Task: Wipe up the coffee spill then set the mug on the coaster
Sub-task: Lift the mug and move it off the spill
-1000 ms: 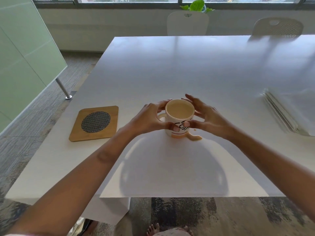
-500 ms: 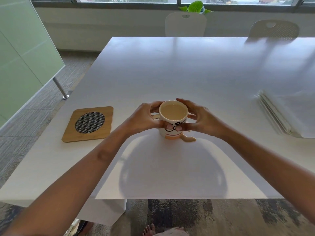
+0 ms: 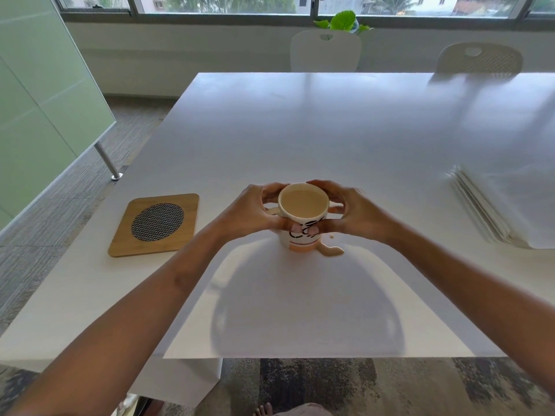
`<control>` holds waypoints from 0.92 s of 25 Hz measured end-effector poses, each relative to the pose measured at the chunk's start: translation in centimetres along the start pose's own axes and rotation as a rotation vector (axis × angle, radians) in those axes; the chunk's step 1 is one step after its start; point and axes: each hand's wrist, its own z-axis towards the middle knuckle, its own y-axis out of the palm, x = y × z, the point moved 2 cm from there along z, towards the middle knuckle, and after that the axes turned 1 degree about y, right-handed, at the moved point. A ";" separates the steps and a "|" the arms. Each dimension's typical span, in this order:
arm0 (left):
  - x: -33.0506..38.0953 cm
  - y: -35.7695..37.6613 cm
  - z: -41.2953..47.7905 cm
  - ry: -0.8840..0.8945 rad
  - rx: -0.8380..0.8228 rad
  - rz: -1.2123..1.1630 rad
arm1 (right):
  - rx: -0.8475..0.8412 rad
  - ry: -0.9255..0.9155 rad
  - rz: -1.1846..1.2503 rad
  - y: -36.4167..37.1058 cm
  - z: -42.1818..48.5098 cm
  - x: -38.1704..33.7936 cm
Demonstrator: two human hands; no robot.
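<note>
Both hands wrap the full mug [image 3: 302, 219] on the white worktop [image 3: 300, 130]: left hand [image 3: 250, 210] and right hand [image 3: 356, 213]. Coffee spill [image 3: 332, 250] pools beside its base; coaster [image 3: 156, 225] sits well left.

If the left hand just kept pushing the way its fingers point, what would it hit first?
The left hand points rightward, and its fingers already wrap the mug, so it meets the mug at once. Beyond the mug sits the right hand, gripping the opposite side.
</note>
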 end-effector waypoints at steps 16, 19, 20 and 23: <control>0.7 -3.4 2.5 0.037 -0.003 -0.002 | 0.050 -0.093 -0.055 -1.6 3.9 -1.7; 0.6 -4.2 3.2 0.041 0.000 -0.010 | 0.046 -0.109 -0.054 -1.8 5.0 -1.9; 0.6 -4.4 3.4 0.041 0.000 -0.011 | 0.046 -0.112 -0.055 -1.8 5.4 -1.9; 0.0 -5.2 4.0 0.039 0.003 -0.018 | 0.046 -0.117 -0.062 -1.7 6.5 -1.8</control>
